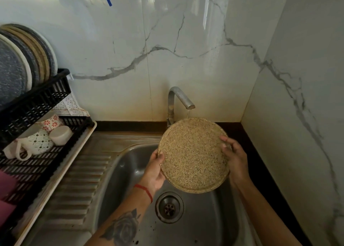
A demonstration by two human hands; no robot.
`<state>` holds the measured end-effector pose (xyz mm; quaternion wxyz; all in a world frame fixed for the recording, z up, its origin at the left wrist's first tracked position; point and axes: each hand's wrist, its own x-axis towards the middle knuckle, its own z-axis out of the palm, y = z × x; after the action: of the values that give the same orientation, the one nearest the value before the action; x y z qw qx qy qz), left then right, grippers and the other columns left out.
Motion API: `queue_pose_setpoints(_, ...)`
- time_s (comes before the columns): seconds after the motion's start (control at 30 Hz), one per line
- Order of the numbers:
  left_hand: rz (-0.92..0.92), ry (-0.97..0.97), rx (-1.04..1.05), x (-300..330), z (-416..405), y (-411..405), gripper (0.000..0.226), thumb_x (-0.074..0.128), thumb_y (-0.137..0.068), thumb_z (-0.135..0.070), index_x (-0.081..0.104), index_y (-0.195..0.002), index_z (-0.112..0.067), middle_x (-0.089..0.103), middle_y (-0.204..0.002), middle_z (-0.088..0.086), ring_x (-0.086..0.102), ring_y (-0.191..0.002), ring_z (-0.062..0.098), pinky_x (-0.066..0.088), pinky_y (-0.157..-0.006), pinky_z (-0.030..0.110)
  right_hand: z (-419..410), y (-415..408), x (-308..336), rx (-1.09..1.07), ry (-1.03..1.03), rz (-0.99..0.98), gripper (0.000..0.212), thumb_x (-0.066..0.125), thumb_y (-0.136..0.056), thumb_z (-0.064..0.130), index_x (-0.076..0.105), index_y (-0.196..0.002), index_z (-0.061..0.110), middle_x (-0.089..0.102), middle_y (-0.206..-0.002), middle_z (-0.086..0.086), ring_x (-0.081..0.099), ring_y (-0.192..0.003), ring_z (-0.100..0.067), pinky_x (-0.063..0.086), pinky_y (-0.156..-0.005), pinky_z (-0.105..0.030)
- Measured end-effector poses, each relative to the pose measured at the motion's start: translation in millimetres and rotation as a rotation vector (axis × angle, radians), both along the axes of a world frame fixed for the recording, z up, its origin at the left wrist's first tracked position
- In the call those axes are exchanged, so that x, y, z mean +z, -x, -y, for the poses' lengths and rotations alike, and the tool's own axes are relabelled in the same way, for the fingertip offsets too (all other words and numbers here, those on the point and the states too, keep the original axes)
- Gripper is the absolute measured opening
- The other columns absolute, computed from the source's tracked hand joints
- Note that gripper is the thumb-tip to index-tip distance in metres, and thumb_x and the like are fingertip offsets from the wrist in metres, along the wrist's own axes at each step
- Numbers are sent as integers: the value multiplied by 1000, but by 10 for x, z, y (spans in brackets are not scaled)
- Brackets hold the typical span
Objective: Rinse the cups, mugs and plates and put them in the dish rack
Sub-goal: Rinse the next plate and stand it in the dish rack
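Holding a round speckled plate [193, 154] over the sink basin [126, 169], both hands clamp its rim: left hand [153, 173] at the lower left edge, thumb curled over the front; right hand [235, 160] at the right edge, fingers wrapped over the rim. Plate tilted up, broad face turned toward the camera, top edge just under the faucet [179, 100] spout. Round, so no long axis to note. Thin water stream falls from the spout onto the top rim. Plate surface tan, grainy, flecked dark, with a raised lip. Basin is brushed steel, round drain [169, 207] below the plate, dark specks on the floor of the basin; ridged steel drainboard [78, 182] to the left. Red thread on the left wrist, rose tattoo on the forearm. Black plastic lattice dish rack [35, 104] stands at left on a pale tray [55, 178], well apart from the plate. Upper tier carries plates on edge [24, 59], dark blue and beige. Lower tier holds patterned mugs [37, 139] lying on their sides. Wall behind is glossy white marble-look tile with grey veins.
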<state>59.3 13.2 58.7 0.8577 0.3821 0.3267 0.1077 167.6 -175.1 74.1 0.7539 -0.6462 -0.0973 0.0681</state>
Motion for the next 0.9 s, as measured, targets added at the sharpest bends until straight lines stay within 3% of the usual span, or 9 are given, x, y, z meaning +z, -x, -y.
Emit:
queue_pose_setpoints(0.1,-143,27,-77,-20,143,-65,18,36,-104,-25,45,-119,-26,55,-112,5,55,-97,28,48,-77,51,-12,15,150,17,91,116,26,54,-95,12,64,-101,35,60,-112,23,55,-104,7,46,-78,-17)
queue_pose_setpoints(0.23,-273,59,-175,-33,304,-160,28,32,-105,-23,44,-130,-16,53,-130,14,49,-124,34,42,-90,50,-6,-59,221,-23,248,163,27,52,-96,15,60,-110,36,58,-114,17,55,-107,-3,49,-87,-29)
queue_pose_setpoints(0.37,-250,13,-214,24,182,-163,32,39,-103,-15,45,-133,-5,60,-112,13,54,-118,30,46,-82,42,109,-229,93,-130,351,27,39,52,-94,19,47,-130,31,50,-131,-2,50,-113,-20,46,-81,-34)
queue_pose_setpoints(0.47,-209,-88,-296,127,35,-127,31,41,-100,-6,47,-130,-4,62,-111,12,58,-109,27,49,-83,39,141,-258,-121,-158,477,-141,52,49,-96,17,34,-145,26,39,-145,-10,42,-127,-31,42,-94,-42)
queue_pose_setpoints(0.53,-191,-170,-351,238,-14,-96,31,43,-98,-3,48,-128,-5,63,-112,12,60,-104,24,51,-80,36,129,-211,-286,-115,503,-228,50,47,-98,17,34,-146,22,39,-145,-13,40,-129,-34,40,-98,-44)
queue_pose_setpoints(0.63,-172,-331,-433,393,-93,-5,34,45,-97,-3,46,-128,-16,62,-113,5,59,-100,20,51,-75,37,47,-89,-454,43,501,-301,44,43,-100,17,38,-144,17,44,-142,-13,42,-129,-32,41,-95,-41)
queue_pose_setpoints(0.73,-152,-463,-497,495,-190,121,39,48,-96,-2,48,-119,-34,61,-120,1,57,-110,22,47,-89,49,-95,14,-495,162,483,-373,45,42,-101,18,36,-145,15,45,-142,-11,46,-127,-31,46,-94,-44)
queue_pose_setpoints(0.8,-150,-536,-447,518,-245,219,40,49,-96,-1,50,-116,-36,62,-120,1,57,-113,26,44,-96,55,-195,50,-480,209,469,-383,47,45,-100,18,33,-146,13,45,-142,-12,48,-125,-32,49,-90,-42)
queue_pose_setpoints(0.9,-109,-544,-273,485,-319,356,37,47,-97,0,52,-125,-23,65,-116,6,60,-108,27,49,-91,50,-356,47,-412,238,460,-344,46,48,-99,18,37,-143,11,47,-140,-16,51,-122,-35,50,-93,-48)
